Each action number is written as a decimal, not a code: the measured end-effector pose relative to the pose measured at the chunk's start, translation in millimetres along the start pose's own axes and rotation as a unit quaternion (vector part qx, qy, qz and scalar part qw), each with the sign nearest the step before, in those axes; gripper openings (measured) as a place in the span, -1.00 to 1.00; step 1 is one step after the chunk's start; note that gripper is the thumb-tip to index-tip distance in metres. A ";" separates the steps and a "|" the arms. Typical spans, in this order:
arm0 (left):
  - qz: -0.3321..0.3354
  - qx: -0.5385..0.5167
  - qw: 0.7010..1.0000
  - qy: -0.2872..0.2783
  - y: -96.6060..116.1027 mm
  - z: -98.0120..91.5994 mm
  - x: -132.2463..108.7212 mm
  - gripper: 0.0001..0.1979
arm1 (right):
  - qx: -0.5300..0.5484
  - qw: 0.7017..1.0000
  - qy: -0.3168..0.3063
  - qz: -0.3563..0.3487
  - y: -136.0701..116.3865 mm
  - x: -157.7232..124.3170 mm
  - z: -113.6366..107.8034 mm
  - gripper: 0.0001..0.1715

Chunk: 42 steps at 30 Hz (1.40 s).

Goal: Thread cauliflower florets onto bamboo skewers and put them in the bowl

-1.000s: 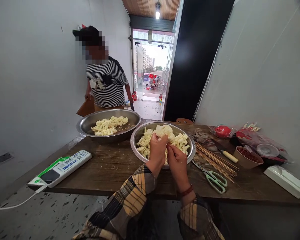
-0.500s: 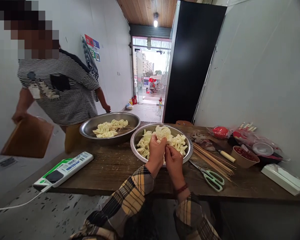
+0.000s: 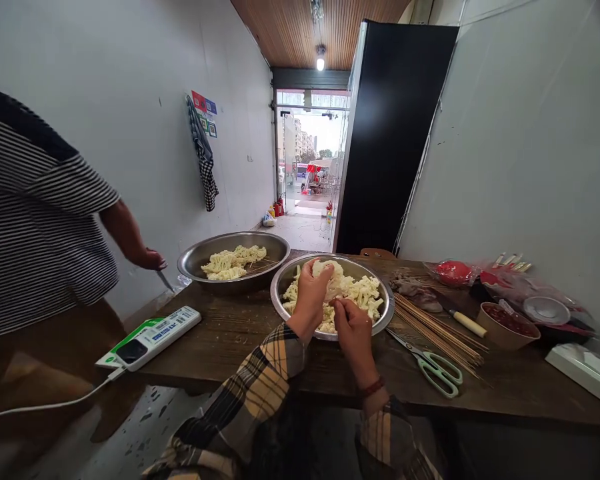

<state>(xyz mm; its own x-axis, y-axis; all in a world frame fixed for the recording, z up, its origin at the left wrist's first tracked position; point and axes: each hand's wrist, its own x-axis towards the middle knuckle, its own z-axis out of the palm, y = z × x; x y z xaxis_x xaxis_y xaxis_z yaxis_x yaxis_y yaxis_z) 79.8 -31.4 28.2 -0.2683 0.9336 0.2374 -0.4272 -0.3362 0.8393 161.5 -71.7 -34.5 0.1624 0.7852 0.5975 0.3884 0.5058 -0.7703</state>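
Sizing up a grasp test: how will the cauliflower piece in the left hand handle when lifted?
Likely firm but crumbly: the knobbly cauliflower piece could shed bits under a tight squeeze, judging by the small pieces in the steel bowl. Probably light for its size, as the left hand cups it without visible strain. Its lumpy shape should resist rolling far.

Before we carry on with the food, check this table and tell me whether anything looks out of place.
A white power strip lies on the wooden table near the cauliflower, its cable trailing off the edge: electrics look odd beside food.
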 end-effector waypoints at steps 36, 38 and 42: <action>-0.040 0.035 0.997 -0.056 17.8 -5.2 11.5 -0.83 | 0.034 0.999 0.000 -0.018 -2.5 -3.9 -3.7 -0.66; -0.036 0.040 0.997 -0.058 18.8 -6.5 10.7 -0.83 | 0.037 0.999 -0.006 -0.011 -2.0 -3.6 -5.1 -0.65; -0.032 0.049 0.996 -0.072 18.4 -8.9 8.5 -0.82 | 0.043 0.999 -0.009 -0.001 -3.3 -3.7 -7.4 -0.65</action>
<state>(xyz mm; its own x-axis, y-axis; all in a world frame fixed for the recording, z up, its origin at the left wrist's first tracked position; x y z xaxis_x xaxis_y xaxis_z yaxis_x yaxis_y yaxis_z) 62.0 -30.8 41.4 -0.1141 0.9634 0.2425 -0.3518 -0.2675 0.8970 166.3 -78.9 -32.5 0.1462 0.7902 0.5951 0.3099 0.5347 -0.7861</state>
